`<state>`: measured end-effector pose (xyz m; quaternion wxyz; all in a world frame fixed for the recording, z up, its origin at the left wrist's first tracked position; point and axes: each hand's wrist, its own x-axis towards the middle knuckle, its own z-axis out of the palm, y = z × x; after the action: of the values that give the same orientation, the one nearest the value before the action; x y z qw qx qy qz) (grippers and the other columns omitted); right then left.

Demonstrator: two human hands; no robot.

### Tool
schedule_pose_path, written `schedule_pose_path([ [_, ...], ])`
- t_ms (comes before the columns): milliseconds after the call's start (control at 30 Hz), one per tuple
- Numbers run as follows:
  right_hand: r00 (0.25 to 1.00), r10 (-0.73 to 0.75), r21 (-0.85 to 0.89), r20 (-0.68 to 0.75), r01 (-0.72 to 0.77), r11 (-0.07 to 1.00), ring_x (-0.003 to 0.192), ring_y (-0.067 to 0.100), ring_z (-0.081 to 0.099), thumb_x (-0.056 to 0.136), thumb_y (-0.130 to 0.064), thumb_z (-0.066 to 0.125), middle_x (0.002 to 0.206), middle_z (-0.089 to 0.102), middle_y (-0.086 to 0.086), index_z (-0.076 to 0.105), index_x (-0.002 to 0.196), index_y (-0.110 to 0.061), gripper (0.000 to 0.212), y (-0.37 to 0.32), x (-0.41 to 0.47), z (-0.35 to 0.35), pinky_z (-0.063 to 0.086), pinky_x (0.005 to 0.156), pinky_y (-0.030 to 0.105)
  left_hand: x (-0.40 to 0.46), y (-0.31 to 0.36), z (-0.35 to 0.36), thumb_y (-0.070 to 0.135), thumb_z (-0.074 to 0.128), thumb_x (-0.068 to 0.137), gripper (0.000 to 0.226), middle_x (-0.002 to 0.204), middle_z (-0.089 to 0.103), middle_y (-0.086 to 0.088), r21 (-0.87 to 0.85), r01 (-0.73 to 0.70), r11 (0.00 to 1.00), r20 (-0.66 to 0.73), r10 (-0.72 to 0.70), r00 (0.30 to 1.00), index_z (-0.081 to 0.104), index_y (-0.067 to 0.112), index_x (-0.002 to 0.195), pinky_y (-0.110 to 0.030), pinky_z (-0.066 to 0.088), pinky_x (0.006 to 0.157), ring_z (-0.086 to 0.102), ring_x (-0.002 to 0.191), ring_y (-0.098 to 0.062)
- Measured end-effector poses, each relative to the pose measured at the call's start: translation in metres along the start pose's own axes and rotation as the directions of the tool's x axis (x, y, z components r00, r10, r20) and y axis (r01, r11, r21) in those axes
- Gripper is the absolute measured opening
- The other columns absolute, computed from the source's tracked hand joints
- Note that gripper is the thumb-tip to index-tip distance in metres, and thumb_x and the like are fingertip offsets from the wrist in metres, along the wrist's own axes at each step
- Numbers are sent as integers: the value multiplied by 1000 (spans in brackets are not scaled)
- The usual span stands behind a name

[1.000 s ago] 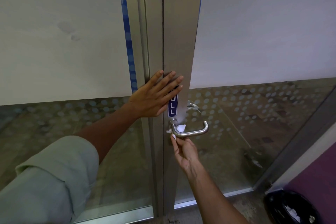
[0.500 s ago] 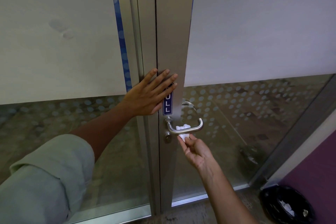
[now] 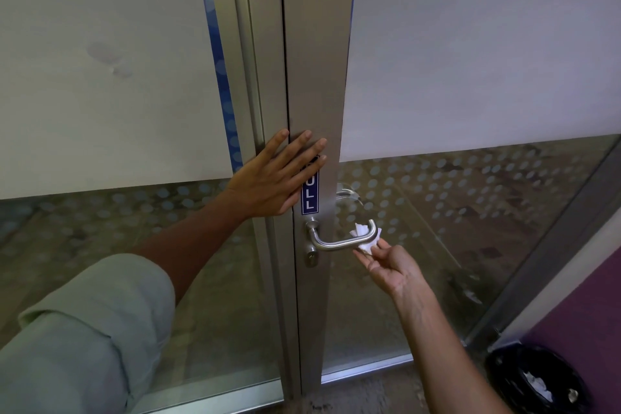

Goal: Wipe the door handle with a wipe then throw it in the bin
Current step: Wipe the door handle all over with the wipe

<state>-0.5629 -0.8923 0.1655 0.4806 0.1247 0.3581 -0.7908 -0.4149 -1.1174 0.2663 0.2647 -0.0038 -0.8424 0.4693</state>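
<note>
Frosted glass panels in a grey metal door frame (image 3: 316, 77) fill the view, clear and dotted in their lower part; the right hand (image 3: 391, 270) pinches a small crumpled white wipe (image 3: 364, 239) between thumb and fingertips, palm turned up; the wipe is pressed against the far, bent end of the brushed-steel lever door handle (image 3: 342, 242), showing partly above the bar and partly below it; toward the frame from that grip, the handle runs to its round mount, with a keyhole cylinder (image 3: 311, 258) just below; just above the mount sits a narrow blue label (image 3: 309, 193) with white letters, its top covered by the left hand (image 3: 274, 178); that hand lies flat and open across the frame, fingers spread, grasping nothing, its arm leading back to a rolled pale green sleeve (image 3: 97, 319); well below and to the right of the grip, a round bin with a black liner (image 3: 534, 376) stands on the floor by a purple wall (image 3: 584, 312), white scraps inside.
</note>
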Motion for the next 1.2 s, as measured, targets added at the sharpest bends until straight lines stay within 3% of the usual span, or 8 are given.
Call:
schedule_pose_path([
  [233, 998, 26, -29, 63, -24, 999, 108, 38, 64, 94, 17, 23, 88, 74, 28, 59, 112, 8, 42, -12, 14, -6, 45, 97, 52, -1, 0, 1, 54, 34, 98, 82, 169, 4, -21, 5, 2, 1000, -2, -2, 1000, 9, 8, 162, -59, -2, 124, 6, 155, -42],
  [333, 996, 23, -4, 89, -23, 1000, 88, 32, 73, 93, 17, 25, 89, 75, 26, 60, 113, 9, 42, -15, 25, -5, 46, 97, 50, 0, 1, 2, 53, 35, 98, 82, 169, 3, -21, 10, 3, 1000, -9, -3, 1000, 9, 8, 162, -60, -3, 124, 6, 155, -42],
  [433, 993, 10, -9, 114, -9, 1000, 99, 33, 67, 91, 18, 27, 92, 74, 26, 60, 116, 7, 43, -18, 34, -6, 51, 97, 48, 0, 0, 2, 53, 34, 99, 82, 169, 2, -21, 8, 4, 1000, -8, -4, 1000, 8, 8, 162, -60, -4, 124, 5, 155, -42],
  [567, 984, -21, -81, 174, 36, 996, 91, 33, 74, 96, 14, 30, 98, 74, 26, 61, 116, 3, 39, -28, 38, -9, 60, 84, 43, 0, -1, 3, 53, 32, 99, 81, 169, 4, -21, 11, 5, 1000, -7, -5, 1000, 9, 8, 162, -60, -5, 124, 6, 155, -42],
  [800, 962, -112, -462, 251, 221, 859, 109, 30, 70, 89, 21, 35, 114, 73, 19, 67, 113, 1, 45, -46, 36, -10, 56, 85, 31, -1, 2, 4, 54, 36, 98, 83, 169, 3, -20, 12, 8, 1000, -5, -8, 1000, 8, 9, 162, -59, -1, 124, 6, 155, -42],
  [967, 952, -223, -471, 211, 299, 830, 84, 17, 76, 85, 26, 41, 97, 77, 11, 75, 92, -1, 44, -53, 31, -23, 60, 64, 22, -1, 1, 3, 53, 32, 99, 81, 169, 4, -20, 11, 7, 1000, 4, -7, 1000, 7, 9, 162, -59, -2, 124, 6, 155, -42],
  [1100, 938, -316, -381, 143, 347, 857, 71, 18, 74, 83, 26, 46, 103, 71, 16, 66, 108, 4, 39, -57, 31, -48, 59, 59, 21, -1, 1, 3, 53, 32, 100, 81, 169, 4, -20, 16, 9, 1000, 0, -9, 1000, 8, 9, 162, -59, -2, 124, 7, 155, -42],
  [1200, 930, -345, -293, 129, 368, 882, 78, 21, 76, 86, 21, 51, 102, 74, 15, 65, 114, 1, 38, -59, 29, -59, 61, 63, 25, -1, 1, 3, 52, 32, 100, 80, 169, 5, -21, 8, 10, 1000, -8, -10, 1000, 8, 8, 162, -60, -1, 124, 7, 155, -43],
])
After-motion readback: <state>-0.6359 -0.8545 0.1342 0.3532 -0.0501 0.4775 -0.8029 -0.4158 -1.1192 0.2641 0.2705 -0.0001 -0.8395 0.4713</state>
